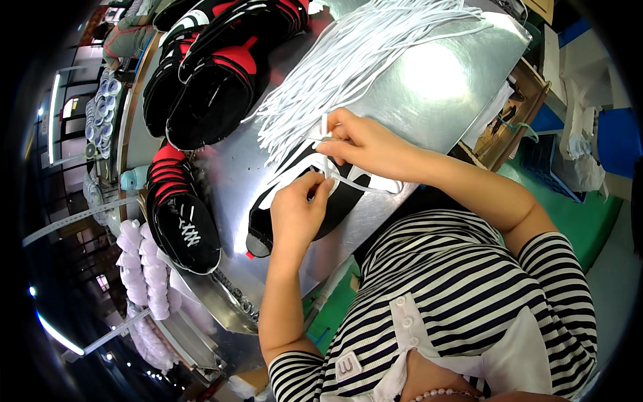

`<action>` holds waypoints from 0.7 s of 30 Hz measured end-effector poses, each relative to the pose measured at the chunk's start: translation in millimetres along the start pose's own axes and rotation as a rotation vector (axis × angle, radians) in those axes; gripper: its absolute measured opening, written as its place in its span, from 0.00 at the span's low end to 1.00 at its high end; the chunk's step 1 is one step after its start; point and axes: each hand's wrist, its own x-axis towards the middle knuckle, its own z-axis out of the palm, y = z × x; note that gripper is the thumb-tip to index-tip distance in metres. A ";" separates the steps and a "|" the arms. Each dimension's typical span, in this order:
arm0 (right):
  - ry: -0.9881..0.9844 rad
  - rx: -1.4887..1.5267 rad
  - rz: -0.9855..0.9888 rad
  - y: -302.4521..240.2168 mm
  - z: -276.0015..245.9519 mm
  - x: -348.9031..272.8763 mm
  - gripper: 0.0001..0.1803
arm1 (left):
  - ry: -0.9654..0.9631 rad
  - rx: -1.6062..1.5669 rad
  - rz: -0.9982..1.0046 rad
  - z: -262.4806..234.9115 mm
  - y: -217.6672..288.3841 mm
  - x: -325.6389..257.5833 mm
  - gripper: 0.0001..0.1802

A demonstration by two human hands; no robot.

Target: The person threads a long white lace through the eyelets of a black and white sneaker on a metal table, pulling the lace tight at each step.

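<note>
A black and white shoe upper [341, 211] lies on the metal table in front of me. My left hand [299, 204] rests over it, thumb and fingers pinched on a white shoelace [368, 189]. The lace curves off to the right in a loop. Just beyond, my right hand [358, 142] is closed, with the fingertips on an upright stretch of the white lace. A thin metal tool [312, 139] sticks out leftward from these fingers; its tip is too small to make out.
A big bundle of white shoelaces [348, 60] spreads across the metal table [462, 100]. Black and red shoe uppers [214, 87] are heaped at the far left, with another upper [184, 214] nearer. A wooden drawer [516, 120] with odds and ends juts out at right.
</note>
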 end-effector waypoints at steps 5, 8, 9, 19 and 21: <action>-0.137 -0.220 0.111 -5.1 -3.4 -46.5 0.11 | -0.044 -0.067 -0.040 -3.9 -2.7 4.8 0.10; -0.152 -0.261 0.129 -4.1 -0.3 -51.2 0.11 | -0.053 -0.081 -0.037 -2.4 -6.7 6.6 0.11; -0.151 -0.275 0.109 -3.1 0.0 -50.4 0.10 | -0.049 -0.083 -0.029 -2.1 -6.9 7.5 0.11; -0.159 -0.364 0.084 -3.1 0.9 -47.1 0.09 | -0.038 -0.101 0.012 -1.9 -12.4 8.4 0.12; -0.161 -0.367 0.098 -3.2 1.0 -46.8 0.09 | -0.048 -0.110 0.004 -1.7 -13.2 8.1 0.11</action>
